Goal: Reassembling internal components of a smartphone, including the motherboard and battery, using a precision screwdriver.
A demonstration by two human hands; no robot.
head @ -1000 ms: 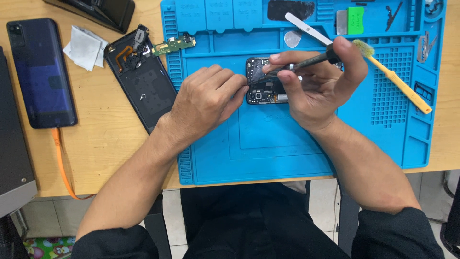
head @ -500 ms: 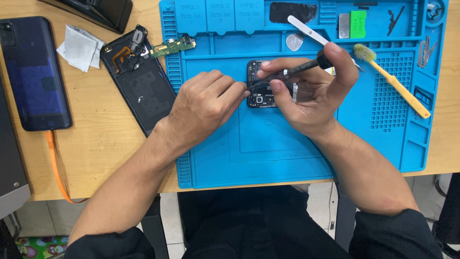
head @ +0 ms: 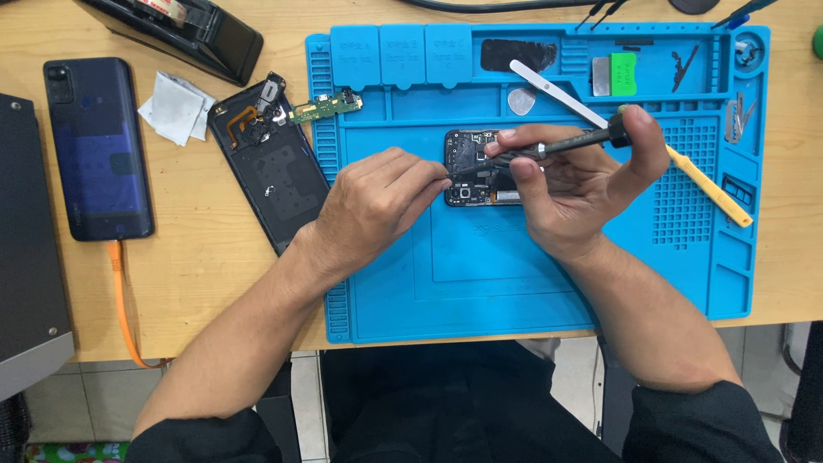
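A small circuit board (head: 480, 167) is kept on the blue mat (head: 514, 283), between the two hands. It is steadied at its near edge by the curled fingertips of the left hand (head: 377, 201), which has slid slightly away from the board since the earlier frame. A dark screwdriver (head: 566, 144) is gripped by the closed right hand (head: 570, 184), and its tip remains on the board. A yellow-handled brush (head: 711, 193) lies just beyond the right hand.

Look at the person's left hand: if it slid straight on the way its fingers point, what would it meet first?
The left hand points right, fingertips already at the dark circuit board on the blue mat. It would meet that board first, then probably the right hand holding the screwdriver.
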